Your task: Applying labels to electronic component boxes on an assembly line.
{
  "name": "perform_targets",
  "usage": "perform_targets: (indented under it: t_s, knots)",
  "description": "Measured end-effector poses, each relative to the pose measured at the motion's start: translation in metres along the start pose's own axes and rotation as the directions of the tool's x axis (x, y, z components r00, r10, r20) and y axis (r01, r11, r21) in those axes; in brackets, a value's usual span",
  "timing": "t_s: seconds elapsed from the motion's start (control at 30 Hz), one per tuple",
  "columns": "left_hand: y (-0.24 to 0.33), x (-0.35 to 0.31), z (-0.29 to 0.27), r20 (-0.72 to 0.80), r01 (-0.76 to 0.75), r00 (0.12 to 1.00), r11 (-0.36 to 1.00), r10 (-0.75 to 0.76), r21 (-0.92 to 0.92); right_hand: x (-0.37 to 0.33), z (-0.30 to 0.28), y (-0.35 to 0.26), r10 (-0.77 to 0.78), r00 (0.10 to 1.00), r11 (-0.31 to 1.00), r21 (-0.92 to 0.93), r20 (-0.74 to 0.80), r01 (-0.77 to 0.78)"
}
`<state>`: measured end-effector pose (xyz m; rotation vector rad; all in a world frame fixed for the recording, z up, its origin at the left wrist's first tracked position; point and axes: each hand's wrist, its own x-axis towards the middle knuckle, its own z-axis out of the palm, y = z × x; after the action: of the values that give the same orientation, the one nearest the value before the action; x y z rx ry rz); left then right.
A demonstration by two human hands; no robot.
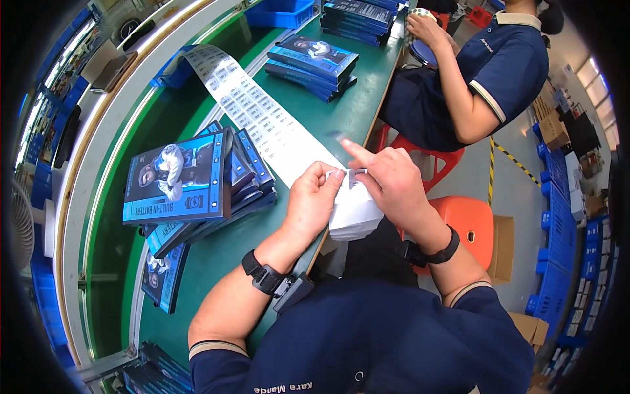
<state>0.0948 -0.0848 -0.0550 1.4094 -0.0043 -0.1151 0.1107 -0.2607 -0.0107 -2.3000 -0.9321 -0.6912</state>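
A long white strip of printed labels (256, 118) runs across the green table and hangs folded over its near edge. My left hand (314, 200) pinches the strip's edge between thumb and fingers. Close beside it is my right hand (397, 184), its index finger stretched out and its thumb apart, next to a small label (355, 177) on the strip. A small dark blurred thing (336, 135) shows at that index fingertip; I cannot make out what it is. Left of my left hand lies a stack of blue and black boxes (177, 177) with a figure printed on top.
More flat boxes (314, 62) are stacked farther up the table (354, 108), near blue bins (281, 13). A green conveyor belt (108, 262) runs along the left. At the right, a co-worker (485, 72) sits beside the table, and an orange stool (462, 226) stands nearer me.
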Motion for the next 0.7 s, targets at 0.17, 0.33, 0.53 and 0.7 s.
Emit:
perform_targets:
  t_s: [0.17,0.33,0.53,0.7]
  knots:
    - [-0.002,0.0,0.003,-0.031,-0.036,0.999,0.995,0.039,0.098,-0.009,0.001,0.001,-0.015,0.999,1.0,-0.002,-0.031,0.015]
    - [0.002,-0.002,0.005,-0.013,-0.069,0.997,0.996,0.07,0.057,-0.009,0.0,-0.005,0.021,0.997,0.997,0.076,-0.073,-0.016]
    - [0.004,-0.003,0.006,-0.01,-0.046,0.999,0.996,0.047,0.082,-0.008,0.001,-0.004,0.078,0.996,0.996,0.055,-0.039,-0.076]
    - [0.01,-0.004,0.007,-0.03,0.005,1.0,0.994,-0.002,0.108,-0.01,0.002,-0.002,0.01,0.991,0.997,0.077,-0.135,0.0]
